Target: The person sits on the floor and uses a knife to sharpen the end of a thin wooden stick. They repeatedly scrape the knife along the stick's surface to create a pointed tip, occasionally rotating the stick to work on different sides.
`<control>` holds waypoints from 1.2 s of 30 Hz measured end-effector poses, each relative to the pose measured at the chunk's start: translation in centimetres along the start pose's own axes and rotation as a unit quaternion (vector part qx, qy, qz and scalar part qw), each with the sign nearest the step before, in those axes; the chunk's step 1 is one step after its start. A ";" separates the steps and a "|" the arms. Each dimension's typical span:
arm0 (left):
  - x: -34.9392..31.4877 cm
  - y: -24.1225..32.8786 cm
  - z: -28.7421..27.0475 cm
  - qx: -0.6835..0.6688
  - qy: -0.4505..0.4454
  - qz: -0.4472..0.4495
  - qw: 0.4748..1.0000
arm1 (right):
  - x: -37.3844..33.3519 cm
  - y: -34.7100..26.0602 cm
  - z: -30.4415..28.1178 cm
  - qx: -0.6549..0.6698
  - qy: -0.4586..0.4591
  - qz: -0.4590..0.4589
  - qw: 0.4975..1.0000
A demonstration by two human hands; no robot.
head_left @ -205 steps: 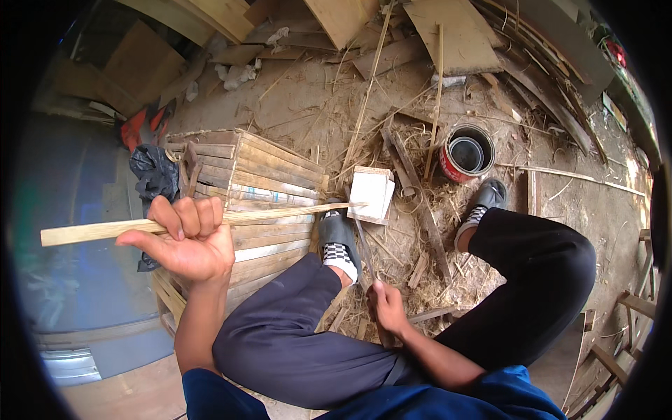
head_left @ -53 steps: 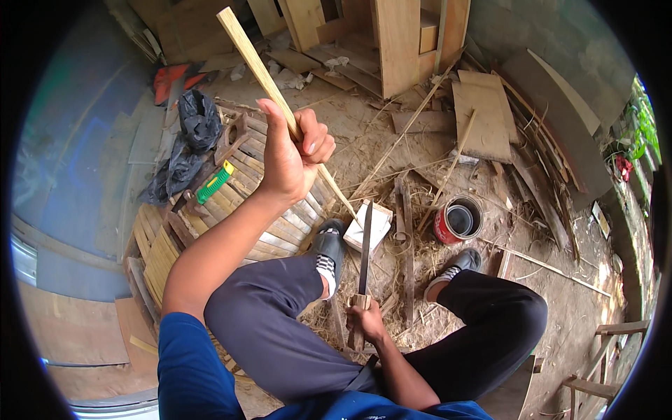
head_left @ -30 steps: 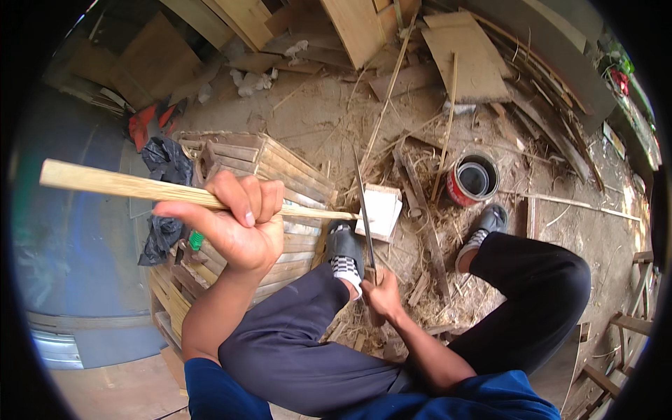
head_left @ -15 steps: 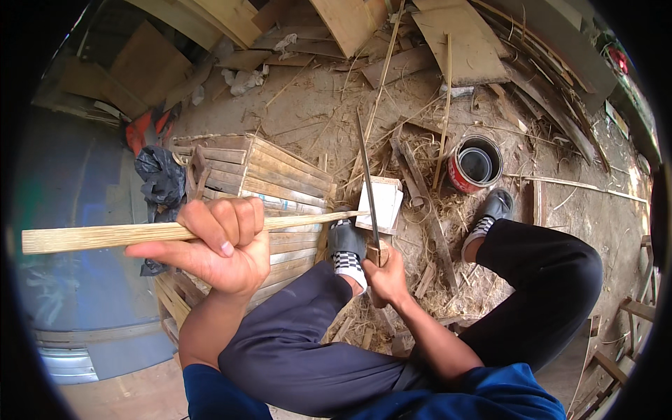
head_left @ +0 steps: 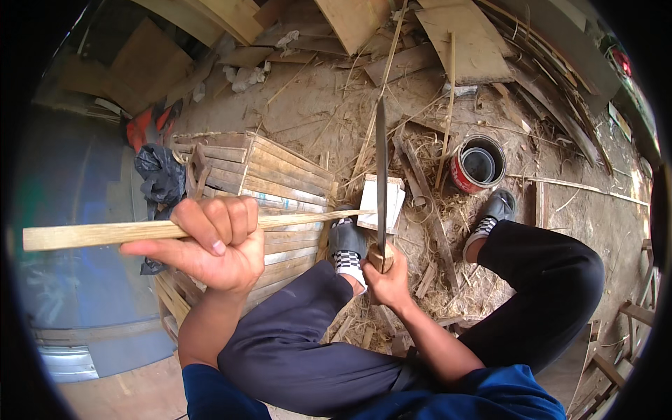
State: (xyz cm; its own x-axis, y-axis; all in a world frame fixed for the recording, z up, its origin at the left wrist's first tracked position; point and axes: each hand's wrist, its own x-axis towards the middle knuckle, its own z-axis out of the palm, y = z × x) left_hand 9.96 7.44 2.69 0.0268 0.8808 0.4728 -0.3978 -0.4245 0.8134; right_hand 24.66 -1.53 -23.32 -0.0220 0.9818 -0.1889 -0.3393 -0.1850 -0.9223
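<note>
My left hand [head_left: 220, 241] is closed around a long, pale bamboo strip [head_left: 98, 235], held roughly level, its thumb stretched along the underside. The strip's thinner end reaches right, over a white-topped block [head_left: 369, 194] on the ground, and meets the blade there. In my right hand [head_left: 389, 280] is the wooden handle of a long machete [head_left: 381, 161], whose dark blade points away from me. The blade passes above the block, just beyond my left shoe [head_left: 346, 240]. Whether strip or blade touches the block, I cannot tell.
A slatted wooden crate [head_left: 287, 171] stands left of the block. To the right sits a red paint can [head_left: 458, 175] with a grey inside. Shavings and a long wooden bar [head_left: 435, 224] litter the ground. Plywood sheets [head_left: 465, 45] lie at the back; a black plastic bag [head_left: 157, 175] hangs left.
The machete has turned, so its blade now stands straighter, with the tip farther right and more of its flat side showing. My left hand and the strip have shifted very slightly.
</note>
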 end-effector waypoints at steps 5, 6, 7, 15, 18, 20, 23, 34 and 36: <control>0.4 0.0 0.4 0.003 -0.009 0.000 1.000 | -0.6 1.8 0.7 -0.073 -0.008 0.152 0.986; 0.6 0.1 0.3 0.006 -0.004 -0.002 1.000 | -0.6 2.3 0.0 -0.109 0.016 0.218 0.970; 0.8 0.2 0.3 -0.002 0.001 -0.004 1.000 | -0.4 2.7 -1.0 -0.093 0.017 0.233 0.968; 1.0 0.1 -1.2 -0.036 -0.078 -0.019 0.996 | -0.1 3.1 -0.1 -0.133 -0.039 0.066 0.988; 1.3 0.3 -1.5 -0.035 -0.120 -0.022 0.992 | 0.3 3.1 -1.0 -0.107 -0.025 0.200 0.974; 1.3 0.3 -1.7 -0.025 -0.139 -0.011 0.990 | 0.4 3.3 -2.2 -0.152 -0.001 0.378 0.913; 1.3 0.2 -2.2 -0.004 -0.150 0.010 0.989 | 0.3 4.0 -2.1 -0.143 -0.048 0.208 0.966; 1.3 0.8 -2.9 -0.024 -0.089 0.005 0.996 | 1.5 5.8 -2.4 -0.167 0.031 0.277 0.946; 1.3 0.8 -3.1 -0.019 -0.097 0.002 0.995 | 1.4 6.2 -1.4 -0.135 -0.026 0.117 0.983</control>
State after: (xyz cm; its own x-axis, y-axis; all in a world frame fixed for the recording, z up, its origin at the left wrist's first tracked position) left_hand 6.81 8.89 2.94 0.2003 0.8201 0.5360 -0.4329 -0.4167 0.7993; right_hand 23.84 -1.39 -29.81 -0.1209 0.9101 -0.3963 -0.0566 -0.4049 -0.9126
